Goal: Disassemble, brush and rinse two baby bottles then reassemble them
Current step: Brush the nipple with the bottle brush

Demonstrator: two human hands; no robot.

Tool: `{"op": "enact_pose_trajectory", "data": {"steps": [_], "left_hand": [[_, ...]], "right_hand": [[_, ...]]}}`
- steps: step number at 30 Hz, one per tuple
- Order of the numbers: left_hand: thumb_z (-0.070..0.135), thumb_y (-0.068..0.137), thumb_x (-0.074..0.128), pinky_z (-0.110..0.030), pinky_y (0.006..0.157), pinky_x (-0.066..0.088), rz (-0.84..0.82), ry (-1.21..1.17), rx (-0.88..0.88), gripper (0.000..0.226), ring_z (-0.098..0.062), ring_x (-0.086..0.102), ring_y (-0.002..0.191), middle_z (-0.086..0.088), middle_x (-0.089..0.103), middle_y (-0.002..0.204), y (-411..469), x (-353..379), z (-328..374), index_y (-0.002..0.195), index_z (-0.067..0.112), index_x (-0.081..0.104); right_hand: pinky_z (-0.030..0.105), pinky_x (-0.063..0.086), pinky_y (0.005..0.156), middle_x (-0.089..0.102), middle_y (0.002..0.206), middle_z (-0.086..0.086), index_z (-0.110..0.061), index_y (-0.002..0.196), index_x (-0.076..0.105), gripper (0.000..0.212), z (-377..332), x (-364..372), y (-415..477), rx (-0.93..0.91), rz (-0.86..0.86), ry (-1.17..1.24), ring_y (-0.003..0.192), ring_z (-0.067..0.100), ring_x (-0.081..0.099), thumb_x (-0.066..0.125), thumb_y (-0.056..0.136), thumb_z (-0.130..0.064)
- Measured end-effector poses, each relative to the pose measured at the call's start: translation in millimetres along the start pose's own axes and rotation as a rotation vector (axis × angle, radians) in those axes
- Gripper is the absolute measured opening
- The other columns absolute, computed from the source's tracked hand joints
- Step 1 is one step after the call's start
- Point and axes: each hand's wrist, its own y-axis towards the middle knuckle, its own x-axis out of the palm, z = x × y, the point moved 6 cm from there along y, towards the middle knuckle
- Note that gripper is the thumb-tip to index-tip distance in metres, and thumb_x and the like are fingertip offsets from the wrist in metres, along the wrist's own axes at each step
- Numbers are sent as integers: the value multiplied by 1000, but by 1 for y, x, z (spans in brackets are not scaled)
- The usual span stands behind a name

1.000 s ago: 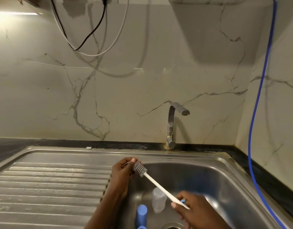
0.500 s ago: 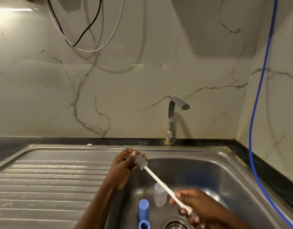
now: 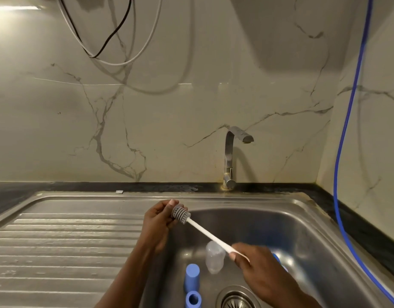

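My right hand (image 3: 258,265) grips the white handle of a bottle brush (image 3: 205,233) above the sink basin (image 3: 302,230). Its grey ribbed head (image 3: 181,214) lies against the curled fingers of my left hand (image 3: 157,221), which close around something small that I cannot make out. A clear bottle part (image 3: 214,260) lies in the basin below the handle. Beside it stands a blue cylindrical cap (image 3: 192,277), and a blue ring (image 3: 193,299) sits in front of that. Another blue piece (image 3: 278,261) shows just behind my right hand.
A steel tap (image 3: 232,152) rises at the back of the sink, with no water running. The ribbed draining board (image 3: 58,252) spreads out to the left. The drain (image 3: 237,300) is at the bottom. A blue hose (image 3: 342,152) hangs down the right wall.
The view has tilted slightly down. My right hand slid a little along the brush handle; the brush head stays against my left hand.
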Motion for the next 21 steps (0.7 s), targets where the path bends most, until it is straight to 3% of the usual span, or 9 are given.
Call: {"op": "enact_pose_trajectory", "data": {"steps": [2, 4, 6, 9, 11, 14, 16, 18, 21], "left_hand": [[9, 95, 52, -37, 78, 62, -80, -82, -48, 17, -30, 73, 86, -21, 70, 92, 0, 2, 4, 96, -4, 63], [12, 91, 53, -37, 77, 62, -136, -130, -79, 20, -31, 73, 89, -21, 70, 93, -2, 5, 7, 97, -4, 63], [14, 91, 54, -36, 72, 62, -108, -103, -63, 22, -31, 73, 89, -23, 70, 96, -4, 8, 5, 100, -5, 63], [9, 96, 53, -31, 65, 61, 2, -29, 22, 20, -29, 72, 86, -25, 69, 96, -4, 4, 1, 102, -5, 65], [8, 97, 54, -34, 68, 62, 39, -6, 38, 18, -31, 70, 89, -24, 69, 95, -4, 1, 0, 101, -4, 67], [9, 96, 54, -32, 74, 62, 43, 3, 11, 18, -35, 65, 95, -25, 67, 98, -2, -1, 0, 99, -3, 67], [9, 95, 55, -32, 72, 62, 30, -17, -22, 17, -34, 67, 92, -26, 67, 99, 0, -1, -2, 99, -2, 67], [10, 94, 55, -35, 75, 62, 3, -56, -52, 17, -32, 72, 88, -25, 68, 99, 0, 0, -1, 98, -2, 66], [15, 87, 57, -38, 81, 60, -59, -145, -82, 20, -29, 73, 87, -21, 70, 95, -1, 5, 4, 96, -2, 64]], "right_hand": [[23, 35, 44, 49, 56, -8, -16, 95, 70, 25, 6, 8, -5, 212, -246, 561, 45, 6, 40, 52, 100, -32], [17, 27, 38, 47, 60, -1, -10, 103, 70, 32, 3, 13, -17, 379, -494, 901, 44, 8, 32, 51, 99, -35], [17, 30, 42, 50, 61, 1, -11, 104, 71, 36, 1, 11, -18, 383, -502, 879, 45, 10, 37, 49, 99, -39], [14, 37, 49, 60, 64, -3, -22, 88, 64, 31, 0, 4, -9, 208, -178, 319, 51, 5, 52, 51, 96, -49], [19, 42, 61, 60, 73, -7, -26, 83, 51, 29, 1, -4, -3, 94, 32, 19, 69, 7, 56, 54, 91, -54], [34, 44, 69, 60, 77, -4, -27, 82, 43, 25, 8, -8, 4, 14, 152, -103, 77, 17, 57, 45, 97, -47], [36, 44, 68, 60, 72, -3, -28, 79, 43, 25, 9, -3, 6, -32, 104, -89, 70, 18, 55, 41, 100, -43], [30, 43, 63, 57, 61, -10, -28, 76, 50, 28, 4, 0, 3, -45, 8, 31, 59, 10, 51, 42, 102, -36], [19, 29, 40, 48, 55, -7, -16, 88, 63, 30, 8, 6, -4, 244, -287, 601, 40, 4, 35, 43, 103, -34]]}}
